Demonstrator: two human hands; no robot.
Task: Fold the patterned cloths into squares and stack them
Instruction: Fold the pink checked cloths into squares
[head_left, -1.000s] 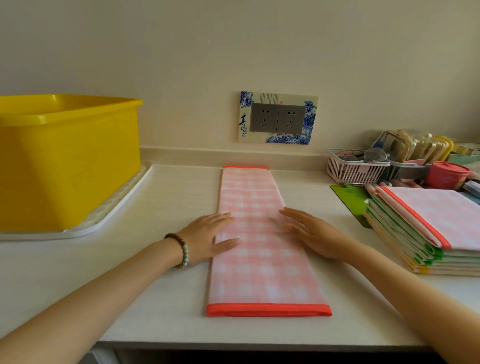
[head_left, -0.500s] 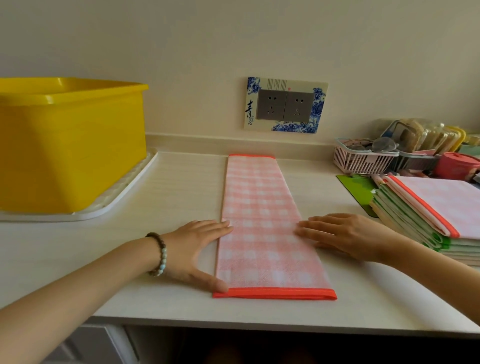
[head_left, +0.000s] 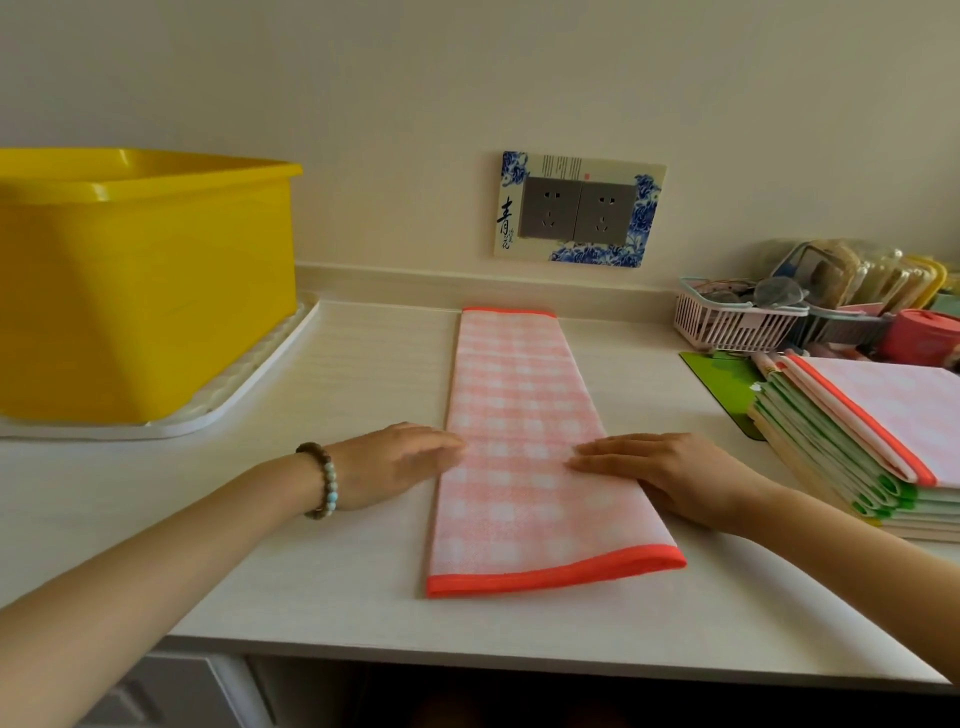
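A pink checked cloth (head_left: 519, 415) with orange hems lies folded into a long narrow strip, running from the wall towards the counter's front edge. My left hand (head_left: 395, 465) lies flat at the strip's left edge, its fingertips just touching the cloth. My right hand (head_left: 660, 467) rests flat on the strip's right side, fingers straight and pointing left. A stack of folded cloths (head_left: 872, 441) sits at the right, pink checked on top, green-edged ones beneath.
A yellow tub (head_left: 140, 280) stands on a white tray (head_left: 223, 405) at the left. A pink basket (head_left: 727, 322) and a red container (head_left: 924, 332) with other clutter sit at the back right. A green mat (head_left: 722, 379) lies under the stack. Wall sockets (head_left: 576, 210) face me.
Both hands slid outward from the middle of the strip to its side edges. My left thumb, spread near the hem half a second ago, has drawn back in.
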